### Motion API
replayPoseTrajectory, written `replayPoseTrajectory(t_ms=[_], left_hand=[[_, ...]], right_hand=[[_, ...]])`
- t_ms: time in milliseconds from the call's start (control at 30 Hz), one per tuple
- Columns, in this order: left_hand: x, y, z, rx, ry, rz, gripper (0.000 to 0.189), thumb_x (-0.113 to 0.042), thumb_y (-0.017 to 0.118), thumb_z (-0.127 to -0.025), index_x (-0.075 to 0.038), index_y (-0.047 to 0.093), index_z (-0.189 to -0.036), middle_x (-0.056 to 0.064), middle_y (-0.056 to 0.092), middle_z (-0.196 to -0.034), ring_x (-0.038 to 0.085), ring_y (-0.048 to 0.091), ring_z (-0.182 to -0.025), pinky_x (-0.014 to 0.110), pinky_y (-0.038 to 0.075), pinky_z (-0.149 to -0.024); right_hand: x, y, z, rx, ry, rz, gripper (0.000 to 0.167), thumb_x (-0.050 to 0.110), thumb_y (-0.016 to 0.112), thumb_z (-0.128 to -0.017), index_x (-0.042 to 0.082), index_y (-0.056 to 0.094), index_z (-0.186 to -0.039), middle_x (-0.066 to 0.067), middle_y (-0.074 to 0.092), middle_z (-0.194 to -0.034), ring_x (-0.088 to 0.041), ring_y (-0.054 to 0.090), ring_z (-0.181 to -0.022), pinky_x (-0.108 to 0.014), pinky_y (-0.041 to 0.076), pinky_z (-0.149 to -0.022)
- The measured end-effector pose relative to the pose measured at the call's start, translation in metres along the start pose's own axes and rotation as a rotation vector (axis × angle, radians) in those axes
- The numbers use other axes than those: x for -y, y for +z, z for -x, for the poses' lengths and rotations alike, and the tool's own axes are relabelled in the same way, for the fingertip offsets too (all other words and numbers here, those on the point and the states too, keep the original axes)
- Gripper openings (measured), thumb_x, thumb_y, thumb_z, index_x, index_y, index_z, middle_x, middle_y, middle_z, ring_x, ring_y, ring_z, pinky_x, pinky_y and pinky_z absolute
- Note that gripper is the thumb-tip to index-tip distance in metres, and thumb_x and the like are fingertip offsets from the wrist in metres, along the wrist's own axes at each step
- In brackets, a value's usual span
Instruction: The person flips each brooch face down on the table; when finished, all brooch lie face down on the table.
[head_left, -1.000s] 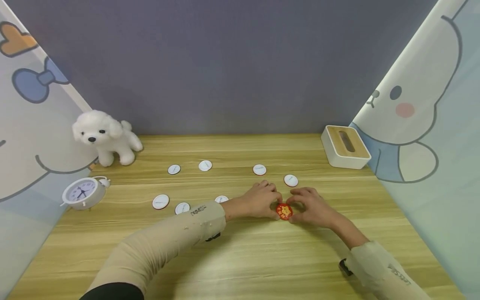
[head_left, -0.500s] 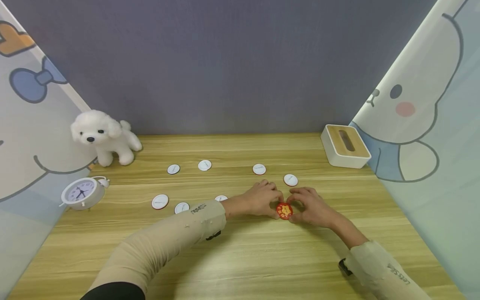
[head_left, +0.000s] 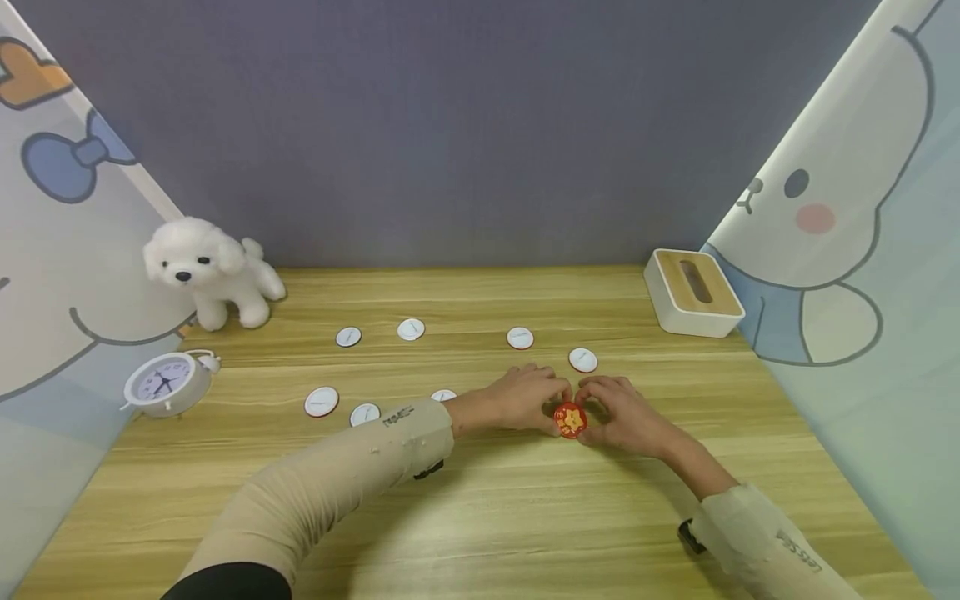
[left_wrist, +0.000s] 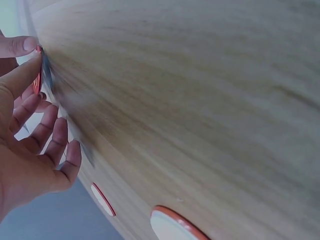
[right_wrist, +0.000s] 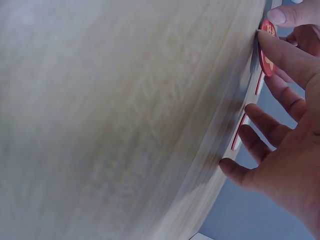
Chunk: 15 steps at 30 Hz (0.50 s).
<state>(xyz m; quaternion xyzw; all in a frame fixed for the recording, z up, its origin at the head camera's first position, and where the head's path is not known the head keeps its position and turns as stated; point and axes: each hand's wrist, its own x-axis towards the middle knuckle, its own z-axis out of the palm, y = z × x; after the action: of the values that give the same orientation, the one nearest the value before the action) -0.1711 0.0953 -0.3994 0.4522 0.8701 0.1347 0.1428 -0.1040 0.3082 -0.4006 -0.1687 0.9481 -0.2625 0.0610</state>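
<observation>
A small round red disc (head_left: 571, 421) with a gold star and gold lettering lies face up between my two hands, low over the wooden table. My left hand (head_left: 521, 398) pinches its left edge with thumb and index finger. On the opposite edge, the thumb and index finger of my right hand (head_left: 625, 417) hold it the same way. In the left wrist view the red disc (left_wrist: 38, 80) shows edge-on behind the fingers, tilted against the tabletop. The right wrist view shows the disc's printed face (right_wrist: 268, 47) beside the thumb; the other fingers of that hand are spread.
Several white-faced discs lie around the table, including one (head_left: 582, 360) just beyond my right hand and another (head_left: 322, 402) at left. One (head_left: 443, 396) is partly covered by my left forearm. A plush dog (head_left: 217, 271), alarm clock (head_left: 168, 385) and tissue box (head_left: 693, 292) stand toward the sides.
The left index fingertip has edged slightly right, nearer the right index finger. The red disc stays between both hands in almost the same spot.
</observation>
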Motion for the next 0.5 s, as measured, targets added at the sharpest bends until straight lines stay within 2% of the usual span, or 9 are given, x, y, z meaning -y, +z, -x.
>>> replayPoseTrajectory(t_ms=[200,500], left_hand=[[0.0002,-0.0015,-0.0008,0.002,0.017,0.002,0.043,-0.046,0.078,-0.085,-0.028,0.060,-0.120,-0.005,0.063,-0.113,0.015,0.056,-0.101,0.037,0.048,-0.083],[0.0012,-0.0015,-0.0003,-0.006,0.035,-0.002,0.043,-0.045,0.077,-0.086,-0.028,0.060,-0.122,-0.006,0.063,-0.111,0.013,0.057,-0.100,0.037,0.047,-0.083]], right_hand=[[0.0012,-0.0008,-0.0012,-0.018,-0.019,0.009,0.035,0.020,0.088,-0.072,0.022,0.066,-0.099,-0.010,0.064,-0.125,-0.036,0.050,-0.118,-0.062,0.039,-0.095],[0.0022,-0.0010,-0.0013,-0.018,-0.002,0.014,0.035,0.024,0.088,-0.073,0.023,0.065,-0.099,-0.008,0.063,-0.124,-0.033,0.050,-0.114,-0.059,0.040,-0.091]])
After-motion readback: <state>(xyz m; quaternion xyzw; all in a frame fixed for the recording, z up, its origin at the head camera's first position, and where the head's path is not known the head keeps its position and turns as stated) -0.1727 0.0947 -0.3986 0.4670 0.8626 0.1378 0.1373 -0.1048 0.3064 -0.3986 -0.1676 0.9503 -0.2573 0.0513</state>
